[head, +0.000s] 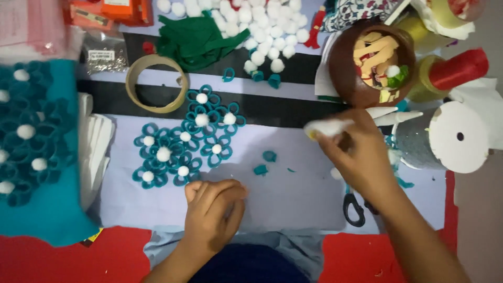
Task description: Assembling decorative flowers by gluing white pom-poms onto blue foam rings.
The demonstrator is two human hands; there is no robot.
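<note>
Pale lilac counter [293, 194] with black stripes across the back and red cloth at the near edge, crowded with craft stock. Progress, judging by layout: nine or so teal flowers [183, 141] done, each a ring of looped felt petals with a white pompom centre, sitting in a touching cluster at centre-left. A teal felt panel [47, 209] at far left already carries more of them. Still loose: a heap of white pompoms [262, 26] at the back, several single teal loops [264, 162] scattered between the cluster and the right hand, so more flowers look possible. Left hand [212, 215] is curled closed on the counter just below the cluster; contents hidden, cannot tell if it grips anything. Right hand [361, 157] pinches a small white glue bottle [327, 127], nozzle end pointing left. Nearby: tape roll [156, 84], crumpled green felt [196, 39], glossy brown bowl [372, 63] of scraps, black-handled scissors [353, 209], white spool [458, 137].
</note>
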